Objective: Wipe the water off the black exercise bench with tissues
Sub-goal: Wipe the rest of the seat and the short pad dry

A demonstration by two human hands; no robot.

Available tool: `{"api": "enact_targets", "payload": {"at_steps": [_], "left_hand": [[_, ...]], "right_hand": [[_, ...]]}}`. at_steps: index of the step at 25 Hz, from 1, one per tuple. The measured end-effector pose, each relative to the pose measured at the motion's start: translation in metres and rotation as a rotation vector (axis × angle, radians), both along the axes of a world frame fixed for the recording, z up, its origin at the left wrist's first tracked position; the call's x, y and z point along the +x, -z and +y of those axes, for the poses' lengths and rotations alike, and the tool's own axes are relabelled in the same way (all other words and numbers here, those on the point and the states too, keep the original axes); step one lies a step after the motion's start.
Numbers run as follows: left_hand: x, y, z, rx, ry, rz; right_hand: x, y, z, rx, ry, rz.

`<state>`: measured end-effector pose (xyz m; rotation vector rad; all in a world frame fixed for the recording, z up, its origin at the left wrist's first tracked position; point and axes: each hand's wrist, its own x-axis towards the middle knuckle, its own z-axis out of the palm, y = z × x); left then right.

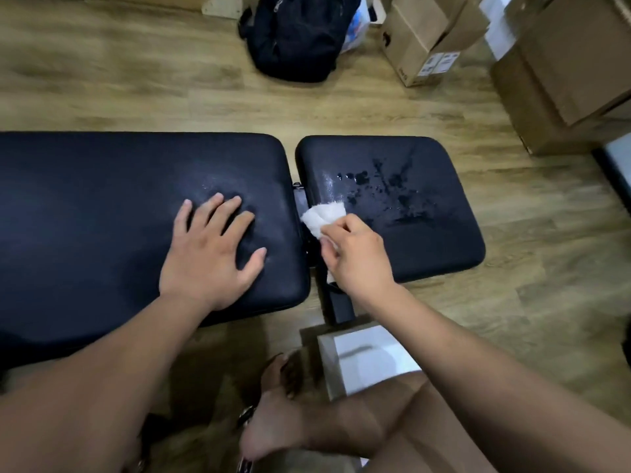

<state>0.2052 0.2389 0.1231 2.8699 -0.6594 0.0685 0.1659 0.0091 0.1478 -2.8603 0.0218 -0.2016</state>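
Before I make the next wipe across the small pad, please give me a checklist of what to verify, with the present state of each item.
1. Tissue gripped by the right hand: ok.
2. Tissue at the small pad's left edge, ready to sweep: ok.
3. Small pad free of water: not ok, water drops and streaks cover its middle.
4. Left hand out of the wiping path, flat on the long pad: ok.
5. Long pad dry: cannot tell, faint sheen near the fingers.
6. Tissue dry enough to absorb: cannot tell.
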Motion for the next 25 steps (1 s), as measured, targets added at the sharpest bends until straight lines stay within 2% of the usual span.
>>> {"api": "enact_targets", "payload": {"at_steps": [2,5,9,13,15,17,19,21,23,25], "left_hand": [[0.000,0.000,0.002,0.000,0.001,0.006],[-0.006,-0.001,-0.002,0.002,0.023,-0.003],[0.000,0.000,0.000,-0.007,0.007,0.009],[-0.003,0.002,0.000,-0.006,0.008,0.017],[-0.001,0.004,0.001,-0.012,0.008,0.021],[-0.001,0.004,0.001,-0.012,0.001,0.021],[-0.001,0.004,0.002,-0.009,0.007,0.022],[-0.001,0.005,0.002,-0.013,0.016,0.031],[0.000,0.005,0.003,-0.037,0.009,0.041],[0.000,0.005,0.001,-0.036,0.012,0.042]], "right_hand": [[0.028,0.000,0.014,-0.036,-0.065,0.089],[0.064,-0.003,0.016,-0.028,-0.027,0.076],[0.117,0.000,0.022,-0.126,-0.007,0.133],[0.129,0.010,0.020,-0.143,-0.080,0.060],[0.156,0.007,0.015,-0.194,-0.029,0.073],[0.195,-0.001,0.000,-0.244,0.062,0.160],[0.223,-0.010,-0.019,-0.219,0.086,0.357],[0.226,-0.016,-0.030,-0.214,-0.017,0.495],[0.223,-0.019,-0.032,-0.242,-0.128,0.493],[0.222,-0.021,-0.033,-0.180,-0.197,0.467]]}}
